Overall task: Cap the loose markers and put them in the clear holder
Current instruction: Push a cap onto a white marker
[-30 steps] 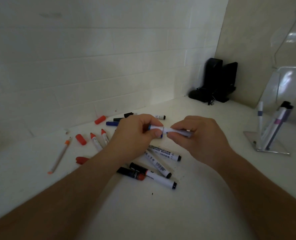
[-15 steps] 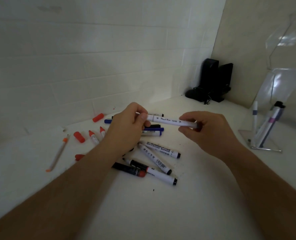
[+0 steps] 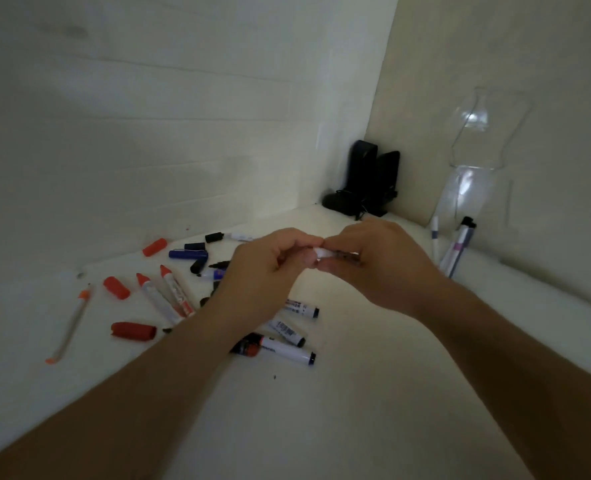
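Both sets of fingertips pinch one white marker between our left hand and right hand, held above the counter. Loose markers and red caps lie below-left. Clear holder stands far right, markers inside.

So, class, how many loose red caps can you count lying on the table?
3: one red cap near the wall, one beside the uncapped red markers, one nearest the camera. The hands may hide more.

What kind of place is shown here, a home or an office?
Probably a desk corner in an office or classroom; I cannot be sure. Whiteboard markers lie scattered on a white counter, a clear holder keeps pens, and black speakers stand in the corner.
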### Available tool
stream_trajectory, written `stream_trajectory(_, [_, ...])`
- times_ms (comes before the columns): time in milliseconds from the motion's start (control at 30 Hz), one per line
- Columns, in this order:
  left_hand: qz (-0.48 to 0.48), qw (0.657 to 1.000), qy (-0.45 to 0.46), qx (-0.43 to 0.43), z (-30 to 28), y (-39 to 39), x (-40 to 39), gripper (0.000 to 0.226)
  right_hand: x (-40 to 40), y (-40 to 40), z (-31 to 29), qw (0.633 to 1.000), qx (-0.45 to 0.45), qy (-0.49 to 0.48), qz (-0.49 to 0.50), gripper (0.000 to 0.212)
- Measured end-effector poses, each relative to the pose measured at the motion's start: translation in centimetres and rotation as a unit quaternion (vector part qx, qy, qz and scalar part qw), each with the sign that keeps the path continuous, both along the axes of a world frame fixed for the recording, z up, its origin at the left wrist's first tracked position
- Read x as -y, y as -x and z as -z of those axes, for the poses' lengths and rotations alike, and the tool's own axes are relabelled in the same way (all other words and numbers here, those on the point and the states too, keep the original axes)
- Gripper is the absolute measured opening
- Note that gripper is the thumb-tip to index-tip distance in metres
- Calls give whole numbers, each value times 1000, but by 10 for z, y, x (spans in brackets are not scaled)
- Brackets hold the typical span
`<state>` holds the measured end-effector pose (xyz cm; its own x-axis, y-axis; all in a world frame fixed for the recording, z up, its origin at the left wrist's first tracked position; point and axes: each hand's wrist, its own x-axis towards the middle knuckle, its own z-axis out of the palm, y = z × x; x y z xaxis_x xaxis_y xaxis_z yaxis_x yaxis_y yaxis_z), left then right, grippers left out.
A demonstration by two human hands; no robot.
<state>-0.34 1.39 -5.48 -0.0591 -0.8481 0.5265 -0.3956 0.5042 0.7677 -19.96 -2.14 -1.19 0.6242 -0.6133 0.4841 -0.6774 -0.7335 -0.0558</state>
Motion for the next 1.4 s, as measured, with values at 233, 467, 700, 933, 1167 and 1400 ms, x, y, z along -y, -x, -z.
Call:
stream_trajectory(233, [58,972,69,218,6,26,-17,41,-14,99,-56,940,295,82,154,12])
stream_trajectory(467, [52,971,72,223,17,27,-14,30,12,132,-59,891,350,27,289,23])
stream_trajectory(700, [14,972,61,226,13,21,-13,27,43,137,-26,900,115,5,421,13])
stream_trajectory(933, [6,971,41,234,17,11,-6,27,40,146,-15,911,178,-12,371,51])
stream_trajectory(1167, [-82,957,34,276,-1,-35,7,40,0,70,-5,939,271,15,213,44])
stream_trajectory(1400, [-173,931,-164,276,-19,-79,1,31,-3,-39,28,978,32,-202,43,13])
